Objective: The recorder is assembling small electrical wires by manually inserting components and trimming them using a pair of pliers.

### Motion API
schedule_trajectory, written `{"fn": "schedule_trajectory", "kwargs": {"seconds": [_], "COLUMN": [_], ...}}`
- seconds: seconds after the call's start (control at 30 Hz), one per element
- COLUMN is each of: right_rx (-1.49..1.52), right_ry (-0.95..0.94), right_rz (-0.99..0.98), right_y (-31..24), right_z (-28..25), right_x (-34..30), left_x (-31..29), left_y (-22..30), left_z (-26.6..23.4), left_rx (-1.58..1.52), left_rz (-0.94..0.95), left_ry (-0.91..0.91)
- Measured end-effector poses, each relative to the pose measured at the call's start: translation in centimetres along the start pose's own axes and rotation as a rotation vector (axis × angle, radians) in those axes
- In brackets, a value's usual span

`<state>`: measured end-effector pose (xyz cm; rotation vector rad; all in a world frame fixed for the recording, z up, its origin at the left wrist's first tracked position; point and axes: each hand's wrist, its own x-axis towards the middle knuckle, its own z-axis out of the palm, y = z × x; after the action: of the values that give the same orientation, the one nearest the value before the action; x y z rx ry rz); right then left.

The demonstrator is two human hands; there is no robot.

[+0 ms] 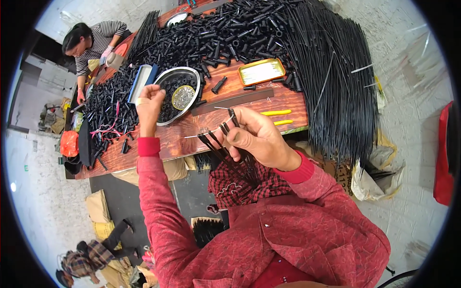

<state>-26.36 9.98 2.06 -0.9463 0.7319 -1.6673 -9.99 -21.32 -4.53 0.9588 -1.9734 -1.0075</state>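
Note:
My right hand is closed around a bunch of thin black rods, which hang down over my lap. A thin metal wire runs through the rod ends, its tip poking out to the left. My left hand is raised at the left edge of a white-rimmed bowl, fingers curled and pinched together. Whatever those fingers hold, if anything, is too small to make out. Small black parts fill the bowl, and among them sits a round yellow dish of small shiny metal pieces.
Black tubular parts are heaped across the wooden table. Long black rods drape over its right end. Nearby lie yellow-handled pliers, a yellow tray and a dark bar. A co-worker works at the far left.

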Motion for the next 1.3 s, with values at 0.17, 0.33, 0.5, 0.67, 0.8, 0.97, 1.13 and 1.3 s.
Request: {"fn": "schedule_trajectory", "kwargs": {"seconds": [0.17,0.33,0.5,0.67,0.8,0.97,1.13,1.3], "right_rx": [0.037,0.056,-0.006,0.012,0.014,-0.002,-0.003,0.012], "right_ry": [0.000,-0.055,-0.069,-0.071,-0.065,-0.046,-0.037,-0.061], "right_rz": [-0.011,-0.017,-0.026,-0.014,-0.004,-0.035,-0.040,-0.028], "right_y": [0.9,1.5,1.4,1.3,1.2,1.5,1.8,2.0], "right_z": [0.1,1.4,1.9,2.8,3.4,3.7,3.8,3.4], "right_x": [0.4,0.5,0.3,0.0,-0.1,-0.1,0.0,0.2], "left_x": [-4.4,-7.7,-10.0,-10.8,-11.2,-11.7,-12.1,-12.0], "left_y": [14.2,18.4,18.6,18.5,18.4,17.9,17.3,17.3], "left_z": [0.2,-0.9,-1.4,-1.7,-1.9,-2.0,-1.6,-1.4], "left_rx": [-0.710,-0.744,-0.695,-0.765,-0.854,-0.921,-1.016,-1.052], "left_rz": [-0.209,-0.176,-0.234,-0.249,-0.266,-0.311,-0.342,-0.349], "left_ry": [-0.492,-0.823,-0.749,-0.739,-0.768,-0.746,-0.723,-0.736]}}
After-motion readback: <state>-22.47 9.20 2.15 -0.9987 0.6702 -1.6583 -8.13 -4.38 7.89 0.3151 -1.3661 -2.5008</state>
